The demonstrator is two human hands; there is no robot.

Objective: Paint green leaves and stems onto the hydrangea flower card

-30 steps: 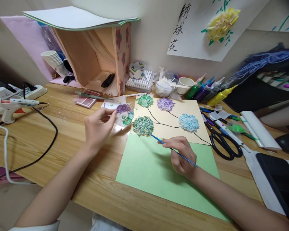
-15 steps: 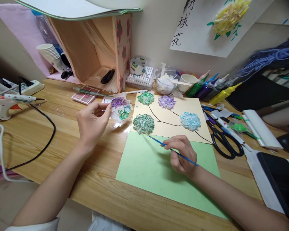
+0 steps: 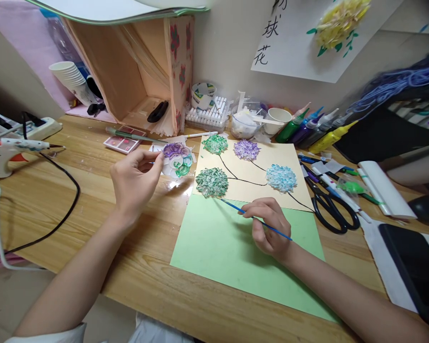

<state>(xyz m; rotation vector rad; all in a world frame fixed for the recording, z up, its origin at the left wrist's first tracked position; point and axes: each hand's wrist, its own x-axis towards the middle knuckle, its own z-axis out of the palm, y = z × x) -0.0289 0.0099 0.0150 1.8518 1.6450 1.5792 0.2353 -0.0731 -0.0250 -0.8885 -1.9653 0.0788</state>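
My right hand (image 3: 270, 225) is closed around a thin paintbrush (image 3: 275, 233) with a blue handle. The brush points left, its tip at the lower edge of a dark green textured flower (image 3: 212, 182). That flower sits on a cream sheet (image 3: 250, 200) beside a light green, a purple and a blue flower (image 3: 281, 178), with black stem lines between them. A green sheet (image 3: 214, 243) lies below, under my right hand. My left hand (image 3: 137, 178) pinches the left edge of a small paint-smeared palette sheet (image 3: 169, 169) with purple and green rings; its fingertips partly hide the edge.
Black-handled scissors (image 3: 334, 212), pens and a phone (image 3: 411, 262) lie at the right. Paint bottles (image 3: 291, 126), a paper cup (image 3: 277, 119) and a marker box (image 3: 209, 116) line the wall. A glue gun (image 3: 10, 150) with a cable (image 3: 75, 181) is at the left.
Both hands keep their grips and nearly the same places. The whole view has shifted slightly; the brush tip stays by the dark green flower.
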